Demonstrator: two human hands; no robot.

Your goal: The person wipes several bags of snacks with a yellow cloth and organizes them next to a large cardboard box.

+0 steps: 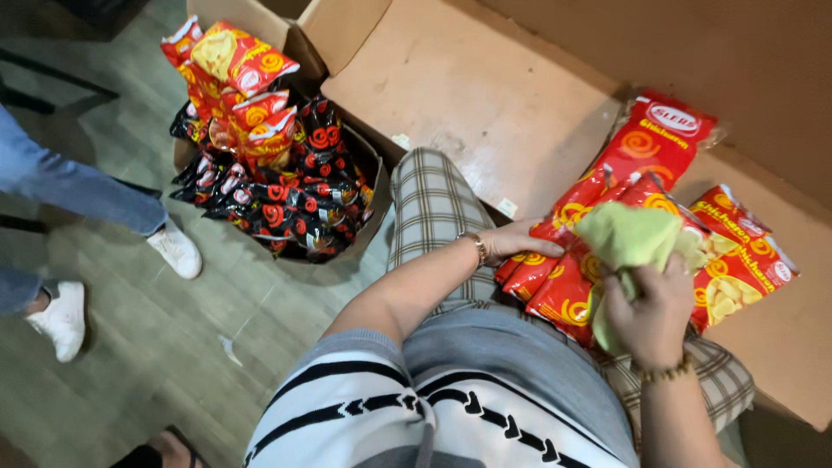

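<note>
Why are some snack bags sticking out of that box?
The cardboard box is overfull: red snack bags are heaped above its rim, tilted every which way. A small scrap of paper also lies loose on the floor.

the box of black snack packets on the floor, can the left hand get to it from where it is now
Probably yes. The left hand rests on the red snack packets on the lap, holding nothing firmly, and nothing lies between it and the open box of black snack packets beside the knee.

i see snack packets [598,251] lying across my lap, on the flattened cardboard [485,95]. my left hand [511,240] rests on their left edge; my right hand [646,312] holds a cloth [628,236] over them. a box of packets [277,165] stands far left, another person's shoes [173,249] beyond it.
</note>
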